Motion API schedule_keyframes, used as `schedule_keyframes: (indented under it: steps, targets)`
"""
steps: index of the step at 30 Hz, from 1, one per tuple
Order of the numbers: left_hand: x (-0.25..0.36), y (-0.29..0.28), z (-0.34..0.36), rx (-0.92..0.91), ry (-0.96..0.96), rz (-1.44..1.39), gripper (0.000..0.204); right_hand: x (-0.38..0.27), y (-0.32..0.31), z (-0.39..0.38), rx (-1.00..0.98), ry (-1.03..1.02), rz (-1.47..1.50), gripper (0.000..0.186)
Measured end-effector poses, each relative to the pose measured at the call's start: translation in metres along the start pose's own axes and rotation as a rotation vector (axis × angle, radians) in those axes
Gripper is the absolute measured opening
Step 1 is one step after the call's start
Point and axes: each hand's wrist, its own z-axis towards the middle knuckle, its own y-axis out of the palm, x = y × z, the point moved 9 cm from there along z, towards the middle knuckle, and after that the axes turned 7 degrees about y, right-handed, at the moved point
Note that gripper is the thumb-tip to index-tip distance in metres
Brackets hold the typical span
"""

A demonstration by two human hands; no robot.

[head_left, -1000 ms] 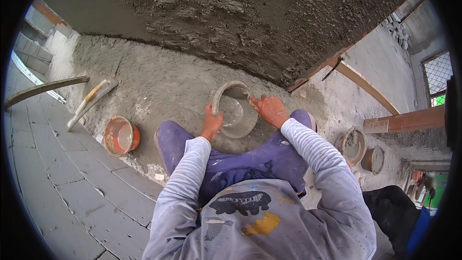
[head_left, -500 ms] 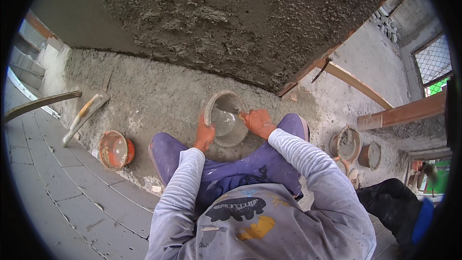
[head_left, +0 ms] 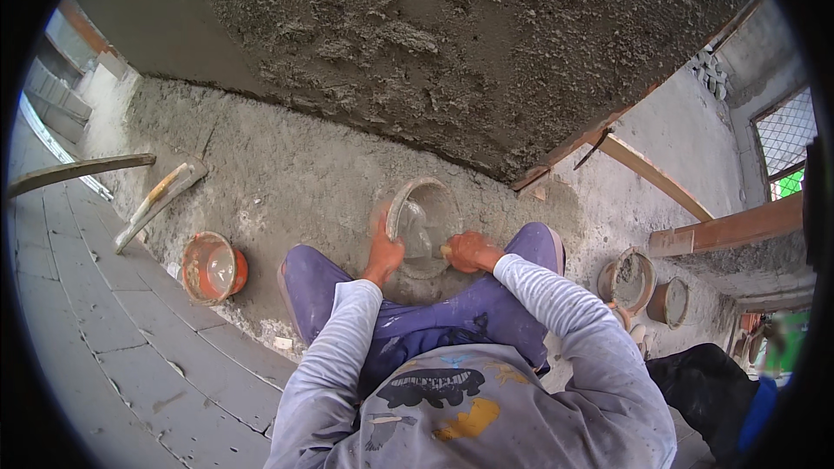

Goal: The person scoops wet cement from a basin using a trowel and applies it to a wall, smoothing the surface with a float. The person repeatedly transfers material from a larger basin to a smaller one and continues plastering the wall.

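A cement-smeared bucket (head_left: 427, 194) stands tilted between my knees, its mouth facing up toward me and wet grey-white matter inside. My left hand (head_left: 383, 252) grips its left rim, fingers wrapped along the outer wall. At the right rim my right hand (head_left: 473, 252) is closed, knuckles up. A small yellowish tip (head_left: 446, 251) shows at its fingers; the rest of that thing is hidden, and I cannot tell its kind.
Rough wet plaster (head_left: 417, 43) covers the wall ahead. An orange bucket (head_left: 214, 269) stands at left, near a long tool with a whitish blade (head_left: 158, 207). Buckets of mortar (head_left: 629, 278) sit at right, below a wooden beam (head_left: 730, 224). A person's dark-clothed leg (head_left: 704, 391) is lower right.
My right hand has moved down along the bucket's right rim. The bucket now sits slightly lower and farther right in view, as the whole scene has shifted a little.
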Motion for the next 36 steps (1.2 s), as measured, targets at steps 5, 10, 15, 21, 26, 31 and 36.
schedule_keyframes:
  steps: [5,10,15,21,26,31,36]
  targets:
    - [-0.007,0.001,-0.003,-0.017,0.027,-0.083,0.088,0.009,-0.015,-0.020,-0.377,0.199,0.632,0.056]
    - [-0.008,-0.002,-0.007,0.016,-0.070,-0.271,0.088,0.017,-0.019,-0.008,0.017,0.152,-0.062,0.054]
    - [0.010,-0.019,-0.023,0.025,-0.208,-0.360,0.086,-0.018,-0.034,-0.017,-0.067,-0.081,0.276,0.041]
    - [-0.009,-0.034,-0.021,0.199,0.046,-0.280,0.087,-0.031,-0.036,-0.008,-0.105,-0.056,0.096,0.055]
    - [0.024,-0.062,-0.042,0.212,0.044,-0.311,0.090,-0.037,-0.054,-0.001,0.011,-0.062,-0.038,0.052]
    - [0.021,-0.090,-0.048,0.356,0.228,-0.188,0.091,-0.052,-0.066,0.013,0.155,-0.184,-0.325,0.045]
    - [0.051,-0.123,-0.070,0.392,0.172,-0.126,0.094,-0.059,-0.125,0.025,0.465,-0.176,-0.410,0.048]
